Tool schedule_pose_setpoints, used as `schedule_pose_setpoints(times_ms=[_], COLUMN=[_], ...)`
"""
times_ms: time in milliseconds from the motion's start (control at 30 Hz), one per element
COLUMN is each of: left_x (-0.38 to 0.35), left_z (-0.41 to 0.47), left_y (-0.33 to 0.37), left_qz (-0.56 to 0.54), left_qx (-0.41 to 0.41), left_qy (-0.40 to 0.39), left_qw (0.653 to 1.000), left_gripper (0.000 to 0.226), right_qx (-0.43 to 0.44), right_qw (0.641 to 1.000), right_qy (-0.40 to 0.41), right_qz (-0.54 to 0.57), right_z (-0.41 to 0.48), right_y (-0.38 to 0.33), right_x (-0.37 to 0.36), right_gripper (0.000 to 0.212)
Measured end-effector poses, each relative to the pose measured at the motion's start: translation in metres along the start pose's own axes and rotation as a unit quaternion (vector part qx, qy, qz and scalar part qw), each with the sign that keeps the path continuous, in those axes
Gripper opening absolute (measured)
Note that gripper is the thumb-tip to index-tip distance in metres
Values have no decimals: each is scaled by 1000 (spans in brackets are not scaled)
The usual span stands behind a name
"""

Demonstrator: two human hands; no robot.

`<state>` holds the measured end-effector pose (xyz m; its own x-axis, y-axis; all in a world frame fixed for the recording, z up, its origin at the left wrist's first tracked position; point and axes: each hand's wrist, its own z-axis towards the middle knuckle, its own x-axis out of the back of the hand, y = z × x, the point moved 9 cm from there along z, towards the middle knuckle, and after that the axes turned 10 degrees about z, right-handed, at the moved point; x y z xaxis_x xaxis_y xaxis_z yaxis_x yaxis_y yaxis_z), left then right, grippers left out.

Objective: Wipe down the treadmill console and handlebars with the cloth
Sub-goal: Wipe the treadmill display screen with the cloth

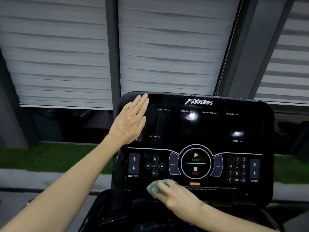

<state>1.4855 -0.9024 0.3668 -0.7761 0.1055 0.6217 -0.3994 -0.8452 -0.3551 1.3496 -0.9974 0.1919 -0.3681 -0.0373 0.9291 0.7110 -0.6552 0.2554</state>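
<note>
The black treadmill console [209, 128] fills the lower right, with a START/STOP dial, number keys and INCLINE and SPEED arrows. My left hand [131, 120] lies flat with straight fingers on the console's upper left corner. My right hand [177, 196] presses a crumpled green cloth [153, 187] against the console's lower edge, below the media buttons and left of the orange label. The fingers cover most of the cloth. Wet streaks show on the console's left side. No handlebar is plainly visible.
A dark tray [117, 211] sits under the console at the bottom. Grey window blinds [167, 47] and dark frame posts [112, 47] stand behind. Green turf [50, 156] and a grey ledge lie beyond the console to the left.
</note>
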Motion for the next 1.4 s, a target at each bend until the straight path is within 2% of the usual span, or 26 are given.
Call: schedule_pose_setpoints(times_ms=[100,167,300,400,500,600,700,867,1067,1133,1233,1400], left_x=[0,0,0,-1,-1,0,0,0,2,3,3,4], left_z=[0,0,0,1,-1,-2,-2,-2,-2,-2,-2,0], left_y=[0,-1,-3,-4,-4,-4,-3,-2,-1,-1,-2,-7], left_qz=[1,2,2,-3,-3,6,5,10,13,13,13,6], left_qx=[-3,-6,-20,-28,-29,-28,-29,-27,-22,-21,-31,-49], left_qy=[1,5,3,-7,-7,-8,-12,-15,-16,-17,-23,-33], left_qw=[1000,1000,1000,1000,1000,1000,1000,999,1000,1000,999,998], left_gripper=[59,58,59,60,60,60,60,60,60,60,60,59], right_qx=[19,20,-66,-118,-146,-159,-132,-70,13,22,18,-35], right_qw=[999,998,987,974,965,958,967,989,1000,1000,999,991], right_qy=[11,49,147,191,215,236,216,132,7,-9,9,131], right_qz=[-26,-40,-21,-39,-41,-39,-33,-2,-7,8,-26,-14], right_z=[4,17,63,96,116,115,101,60,18,18,32,76], right_y=[0,13,85,137,161,158,127,58,-10,-12,2,63], right_x=[5,26,96,150,179,179,149,68,3,3,20,94], right_gripper=[43,43,53,39,34,35,40,55,38,44,53,53])
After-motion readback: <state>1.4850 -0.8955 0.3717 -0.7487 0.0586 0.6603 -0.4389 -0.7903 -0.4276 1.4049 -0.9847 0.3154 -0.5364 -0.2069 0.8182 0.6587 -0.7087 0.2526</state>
